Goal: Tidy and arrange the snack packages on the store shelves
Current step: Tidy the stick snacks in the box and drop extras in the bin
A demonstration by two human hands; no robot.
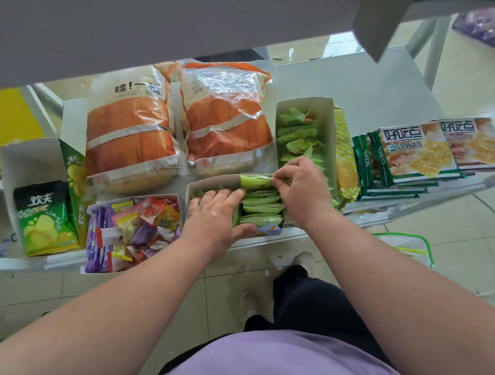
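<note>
Item 1: green sachet [255,181], long axis left-right, lying across the far end of the front box [207,184]. My R hand [303,186] pinches its right end, fingers curled.

Item 2: front box, white card, open top, on the shelf [368,87] at its front edge. Holds green sachets [263,209] standing on edge, packed in a row front to back. My L hand [210,217] lies flat over the box's left part, fingers straight, thumb along the front sachet, gripping nothing.

Item 3: rear box [329,128], same card type, just behind and to the right, w/ more green sachets [297,132], looser.

Item 4: two clear bread bags [168,120], orange bands, print "哇!一" then cut off.

Item 5: mixed sweets tray [135,225], purple, pink, yellow wrappers.

Item 6: tall carton [33,159] far left w/ green crisp bag [46,217], text partly legible, "50" seen.

Item 7: cracker packs [416,154] at right, "好吃点", stacked flat.

Item 8: yellow-striped pack [345,154] beside rear box, label unreadable.
</note>
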